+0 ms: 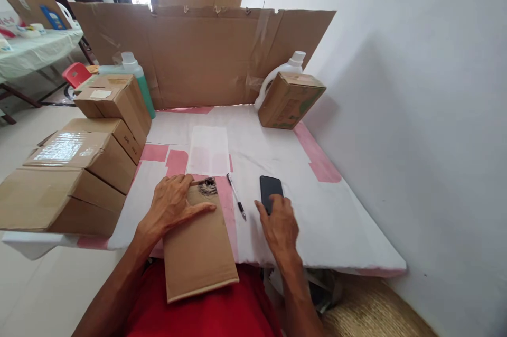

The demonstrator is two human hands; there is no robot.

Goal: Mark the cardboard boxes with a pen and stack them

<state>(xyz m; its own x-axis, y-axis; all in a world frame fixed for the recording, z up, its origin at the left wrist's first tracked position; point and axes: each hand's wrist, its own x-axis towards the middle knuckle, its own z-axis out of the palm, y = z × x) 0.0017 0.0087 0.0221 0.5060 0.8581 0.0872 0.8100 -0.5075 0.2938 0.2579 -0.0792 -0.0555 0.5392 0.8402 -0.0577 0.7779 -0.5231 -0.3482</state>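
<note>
Left hand [171, 209] lies flat, open, on the cardboard piece [198, 247]; right hand [279, 223], fingers relaxed, touches the black phone [270, 189] beside the pen [236, 203].

Head view, steeply down over table [277, 152]

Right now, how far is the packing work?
Looks done: four closed boxes stacked at left. In hand: left hand presses a flat carton with a scribble; right hand touches the phone. Left: the carton is unfolded; the pen lies unused.
</note>
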